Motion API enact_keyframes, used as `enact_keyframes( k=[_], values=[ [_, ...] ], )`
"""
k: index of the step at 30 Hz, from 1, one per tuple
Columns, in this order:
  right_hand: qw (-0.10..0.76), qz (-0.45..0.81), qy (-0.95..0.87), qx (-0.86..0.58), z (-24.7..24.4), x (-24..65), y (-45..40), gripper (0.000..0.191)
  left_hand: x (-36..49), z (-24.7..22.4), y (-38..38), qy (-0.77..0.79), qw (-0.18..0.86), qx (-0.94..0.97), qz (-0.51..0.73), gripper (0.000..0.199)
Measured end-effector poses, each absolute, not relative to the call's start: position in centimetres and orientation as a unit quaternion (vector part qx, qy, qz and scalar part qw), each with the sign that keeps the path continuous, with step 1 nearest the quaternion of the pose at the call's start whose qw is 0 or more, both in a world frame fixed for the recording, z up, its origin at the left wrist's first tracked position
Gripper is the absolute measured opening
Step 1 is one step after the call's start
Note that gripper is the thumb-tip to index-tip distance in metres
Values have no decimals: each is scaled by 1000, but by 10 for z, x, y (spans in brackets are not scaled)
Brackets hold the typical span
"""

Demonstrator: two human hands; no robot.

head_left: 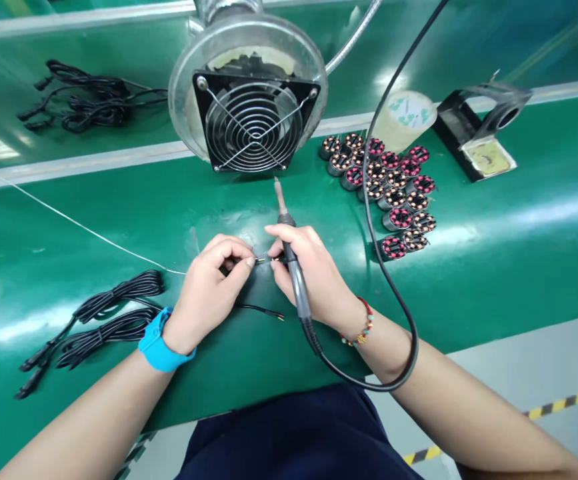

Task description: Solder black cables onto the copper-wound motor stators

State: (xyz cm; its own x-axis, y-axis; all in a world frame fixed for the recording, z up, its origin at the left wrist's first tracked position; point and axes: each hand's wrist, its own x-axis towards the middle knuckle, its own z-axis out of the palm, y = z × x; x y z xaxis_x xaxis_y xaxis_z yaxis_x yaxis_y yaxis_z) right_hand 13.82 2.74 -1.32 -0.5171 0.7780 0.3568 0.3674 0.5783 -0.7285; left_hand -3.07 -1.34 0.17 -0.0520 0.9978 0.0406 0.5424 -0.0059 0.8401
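My left hand (213, 283) is closed in a pinch on the end of a black cable, whose small bare tip shows at the fingertips. A thin pale wire (83, 227), like solder wire, runs in from the left and disappears behind that hand. My right hand (316, 273) grips a soldering iron (299, 287), its tip pointing away toward the fan. The right thumb and fingers also pinch something small, close to the left fingertips; I cannot make out its kind. Below the hands, a thin black cable end (263, 310) with bared tips lies on the green table.
A fume extractor fan (253, 127) hangs ahead. Several wound motor stators (393, 199) stand at the right, near a pale roll (403, 120) and a soldering iron stand (479, 133). Bundled black cables (113, 313) lie left; more cables (89, 100) lie behind. The iron's cord (369, 180) loops by my right arm.
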Motion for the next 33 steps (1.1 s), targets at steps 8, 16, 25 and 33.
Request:
enact_keyframes(
  k=[8, 16, 25, 33],
  values=[
    [404, 321, -796, -317, -8, 139, 19, 40, -28, 14, -19, 585, 286, 675, 347, 10],
    [450, 356, -757, -312, 0, 143, 20, 41, -33, 42, -26, 549, 117, 752, 345, 7],
    [573, 402, -583, -413, 0, 161, 41, 33, -190, 96, 56, 817, -139, 458, 323, 20],
    [567, 297, -616, -458, -11, 172, 62, 31, -207, 45, 206, 806, 4, 584, 96, 29]
  ],
)
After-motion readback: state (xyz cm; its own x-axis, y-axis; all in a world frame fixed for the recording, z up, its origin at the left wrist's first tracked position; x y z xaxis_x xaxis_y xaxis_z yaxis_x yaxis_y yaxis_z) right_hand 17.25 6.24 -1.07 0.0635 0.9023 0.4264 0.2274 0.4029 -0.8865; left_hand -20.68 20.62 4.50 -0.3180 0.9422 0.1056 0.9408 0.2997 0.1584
